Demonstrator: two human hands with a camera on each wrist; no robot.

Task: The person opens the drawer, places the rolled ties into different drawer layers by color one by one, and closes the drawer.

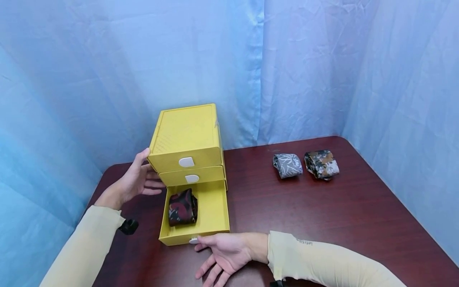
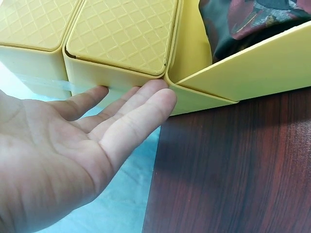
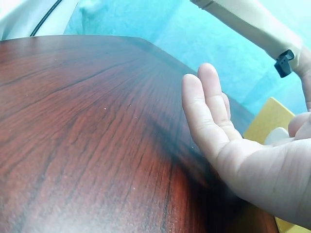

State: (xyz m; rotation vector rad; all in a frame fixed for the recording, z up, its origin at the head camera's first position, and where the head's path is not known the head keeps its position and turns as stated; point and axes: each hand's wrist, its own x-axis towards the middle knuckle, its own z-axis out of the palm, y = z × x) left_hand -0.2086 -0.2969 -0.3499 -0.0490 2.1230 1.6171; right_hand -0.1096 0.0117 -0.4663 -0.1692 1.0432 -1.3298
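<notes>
A dark, red-patterned roll (image 1: 182, 210) lay in the pulled-out bottom drawer (image 1: 211, 205) of a yellow drawer unit (image 1: 188, 129), against that drawer's left wall. The two drawers above it were closed, each with a white tab on its front. At the bottom drawer's white tab (image 1: 194, 240), in front of the unit, was the right hand (image 1: 227, 255), its thumb and nearest finger at the tab and its other fingers spread; whether it pinched the tab, I could not tell. The left hand (image 1: 140, 179) rested wide at the unit's left side, thumb on the upper front corner, straight fingers touching the side wall.

The unit stood on a dark reddish-brown table (image 1: 265, 207), with pale blue curtains (image 1: 201, 52) hanging behind it and to both sides.

Well to the right of the unit lay a grey leaf-print roll (image 1: 288, 166) and, just beyond it, a brown mottled roll (image 1: 322, 164). The right hand stood before the bottom drawer's front and covered part of it.

Both cream sleeves (image 1: 322, 259) were cut off by the frame, and lettering on the right one was hard to read. In the left wrist view the dark roll was only partly visible.
</notes>
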